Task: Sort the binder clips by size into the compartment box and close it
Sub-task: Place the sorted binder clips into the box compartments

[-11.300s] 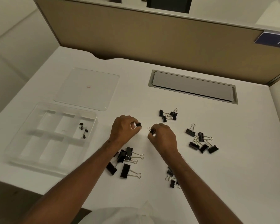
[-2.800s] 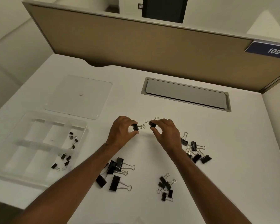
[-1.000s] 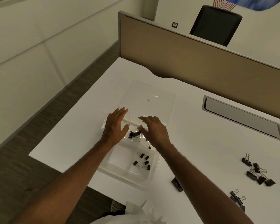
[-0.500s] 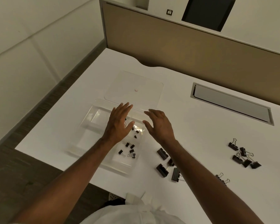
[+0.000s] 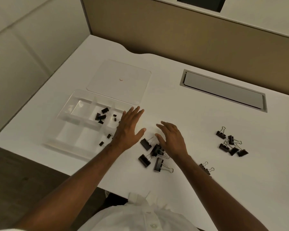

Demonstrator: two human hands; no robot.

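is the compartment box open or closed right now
Open. The clear plastic compartment box has no cover on it; its flat clear lid lies on the white desk behind it.

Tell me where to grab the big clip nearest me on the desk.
Pinch the big clip across its black body, coming from above. It lies flat with its wire handles pointing right, so the body's two long sides look free for fingers.
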